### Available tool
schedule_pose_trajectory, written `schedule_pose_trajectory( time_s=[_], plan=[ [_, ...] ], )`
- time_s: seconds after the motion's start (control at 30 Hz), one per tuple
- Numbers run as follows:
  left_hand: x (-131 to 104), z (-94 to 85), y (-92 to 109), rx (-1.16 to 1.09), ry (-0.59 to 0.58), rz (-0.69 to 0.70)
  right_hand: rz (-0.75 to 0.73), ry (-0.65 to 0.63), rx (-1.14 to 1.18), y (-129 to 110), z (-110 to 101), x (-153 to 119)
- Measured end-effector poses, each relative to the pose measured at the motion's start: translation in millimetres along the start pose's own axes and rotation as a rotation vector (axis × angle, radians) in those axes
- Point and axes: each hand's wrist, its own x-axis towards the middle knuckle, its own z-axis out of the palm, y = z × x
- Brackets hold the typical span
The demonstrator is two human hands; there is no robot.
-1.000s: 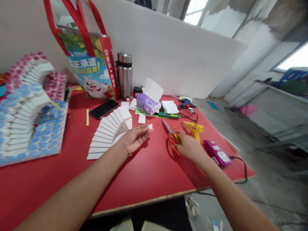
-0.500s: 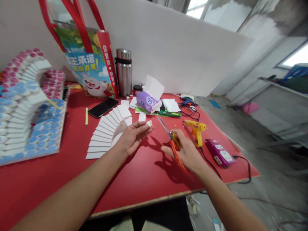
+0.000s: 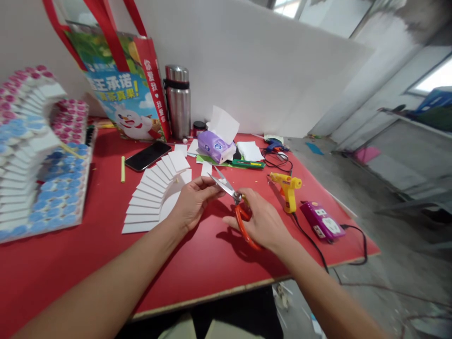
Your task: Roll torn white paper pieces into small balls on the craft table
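We grip one pair of scissors (image 3: 241, 223) in our right hand (image 3: 263, 219), pointing toward eleven o'clock; our left fingers (image 3: 208, 189) pinch one small white piece (image 3: 223, 181) at its two parted blades. One glue gun (image 3: 290, 195) lies at three o'clock, one phone (image 3: 148, 156) at ten.

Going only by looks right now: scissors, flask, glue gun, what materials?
Scissors: blades look like polished metal, silvery with bright glints; orange handles probably smooth plastic, given their even colour.
Flask: likely stainless steel, from vertical streaked reflections.
Glue gun: body probably moulded plastic, uniformly yellow; exact finish unclear.
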Motion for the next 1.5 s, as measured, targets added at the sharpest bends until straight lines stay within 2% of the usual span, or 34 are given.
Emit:
schedule_pose_trajectory(
  time_s=[0.3,0.8,1.27,1.5],
  plan=[
    [0.9,-1.7,-2.6,0.017,0.018,0.028,-0.026,0.009,-0.024,-0.8,5.7,1.3],
    [-0.4,-1.0,-7.6,-0.006,0.011,0.001,-0.066,0.082,0.078,2.3,9.4,-6.4],
    [0.4,-0.5,-10.4,-0.003,0.011,-0.018,-0.011,0.090,0.025,3.4,11.8,-13.0],
    [-1.9,1.7,-8.9,-0.031,-0.001,-0.055,0.036,0.108,0.096,1.9,8.7,-16.6]
  ],
)
